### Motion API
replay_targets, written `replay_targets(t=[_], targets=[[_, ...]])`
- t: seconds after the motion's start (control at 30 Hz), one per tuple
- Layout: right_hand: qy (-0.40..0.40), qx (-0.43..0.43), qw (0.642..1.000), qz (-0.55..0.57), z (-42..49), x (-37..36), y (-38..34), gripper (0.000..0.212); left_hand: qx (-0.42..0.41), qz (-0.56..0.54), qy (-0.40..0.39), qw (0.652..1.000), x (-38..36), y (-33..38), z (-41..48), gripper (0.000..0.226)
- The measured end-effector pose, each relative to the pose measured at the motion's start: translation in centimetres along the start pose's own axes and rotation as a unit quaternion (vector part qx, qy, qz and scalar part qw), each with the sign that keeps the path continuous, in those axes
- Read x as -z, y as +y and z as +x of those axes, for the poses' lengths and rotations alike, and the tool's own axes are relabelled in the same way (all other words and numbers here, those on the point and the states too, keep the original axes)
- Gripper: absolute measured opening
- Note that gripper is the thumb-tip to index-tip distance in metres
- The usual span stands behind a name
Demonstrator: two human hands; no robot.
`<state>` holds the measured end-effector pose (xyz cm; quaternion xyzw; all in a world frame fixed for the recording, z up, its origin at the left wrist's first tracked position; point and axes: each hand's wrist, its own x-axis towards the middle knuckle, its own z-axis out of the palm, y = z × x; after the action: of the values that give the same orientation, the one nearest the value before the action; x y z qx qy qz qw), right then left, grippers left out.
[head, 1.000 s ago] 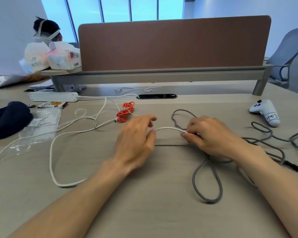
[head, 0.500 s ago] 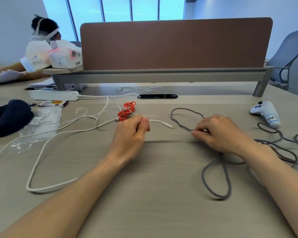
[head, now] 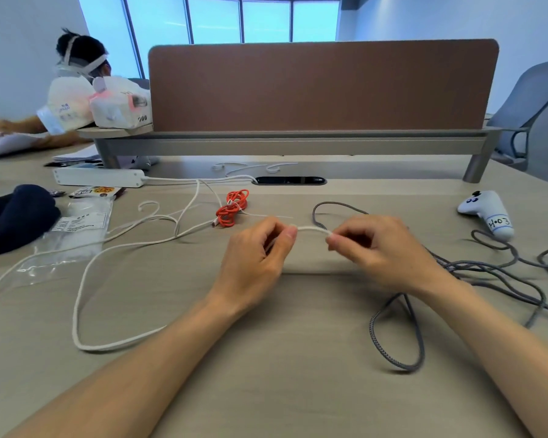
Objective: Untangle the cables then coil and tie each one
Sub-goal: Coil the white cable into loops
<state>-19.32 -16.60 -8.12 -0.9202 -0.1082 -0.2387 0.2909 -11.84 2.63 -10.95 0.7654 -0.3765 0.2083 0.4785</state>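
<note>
A white cable [head: 79, 311] lies in loose loops over the left half of the desk. Its near end arches between my two hands at the middle. My left hand [head: 257, 257] pinches it between thumb and fingers. My right hand [head: 380, 248] pinches the same short stretch at its tip. A grey braided cable [head: 393, 358] sprawls on the right, one loop passing under my right wrist and another curling behind my right hand. An orange cable [head: 233, 208] sits coiled and tied beyond my left hand.
A white power strip [head: 98, 178] lies at the back left, with a dark cloth [head: 16, 216] and clear plastic bags [head: 73, 235] nearer. A white game-controller-shaped toy [head: 487, 213] sits at the right. A brown divider [head: 323, 86] closes off the back. Another person sits far left.
My right hand left the grey cable, moved left and took hold of the white cable's end. My left hand slid along the white cable, and its big loop shifted right.
</note>
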Motion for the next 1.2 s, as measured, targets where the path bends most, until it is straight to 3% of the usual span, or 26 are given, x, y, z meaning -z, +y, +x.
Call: replay_targets(t=[0.1, 0.23, 0.33, 0.4, 0.6, 0.7, 0.8, 0.83, 0.93, 1.03, 1.2], targets=[[0.010, -0.048, 0.992, 0.116, 0.0, 1.2, -0.5, 0.022, -0.007, 0.086, 0.076, 0.993, 0.4, -1.0, 0.7, 0.022], [-0.096, -0.031, 0.973, 0.206, -0.6, 1.0, -1.7, 0.020, -0.036, 0.118, 0.082, 0.989, 0.7, -1.0, 0.8, 0.022], [-0.140, -0.001, 0.968, 0.210, -0.8, -0.1, -2.4, 0.026, 0.043, -0.041, 0.007, 0.998, 0.5, 0.2, 0.4, 0.039], [-0.152, 0.014, 0.967, 0.206, -0.9, -0.5, -2.7, 0.026, 0.104, -0.166, -0.022, 0.980, 0.5, 1.1, 0.4, 0.038], [-0.175, 0.041, 0.971, 0.155, -1.2, -1.2, -2.8, 0.028, 0.133, -0.283, -0.056, 0.948, 0.1, 2.1, 0.0, 0.016], [-0.110, 0.019, 0.978, 0.174, -1.0, -0.1, -2.2, 0.031, 0.117, -0.329, -0.063, 0.935, 0.2, 2.3, -0.1, 0.009], [0.029, -0.024, 0.967, 0.251, -0.4, 0.9, -0.9, 0.013, 0.122, -0.405, -0.110, 0.899, 0.4, 2.3, -0.2, 0.015], [0.037, -0.035, 0.965, 0.256, -0.2, 1.0, -0.6, 0.007, 0.124, -0.438, -0.132, 0.881, 0.4, 2.4, -0.2, 0.016], [-0.073, -0.025, 0.976, 0.205, -0.2, 0.2, 0.0, 0.034, 0.125, -0.506, -0.182, 0.834, 0.4, 2.6, -0.4, 0.016], [-0.166, 0.027, 0.974, 0.151, -0.5, -1.1, -0.5, 0.028, 0.133, -0.534, -0.186, 0.814, 0.3, 2.9, -0.4, 0.015], [-0.113, 0.015, 0.982, 0.150, -0.2, -0.1, -0.7, 0.046, 0.192, -0.550, -0.094, 0.807, 1.5, 2.8, 0.5, 0.016]])
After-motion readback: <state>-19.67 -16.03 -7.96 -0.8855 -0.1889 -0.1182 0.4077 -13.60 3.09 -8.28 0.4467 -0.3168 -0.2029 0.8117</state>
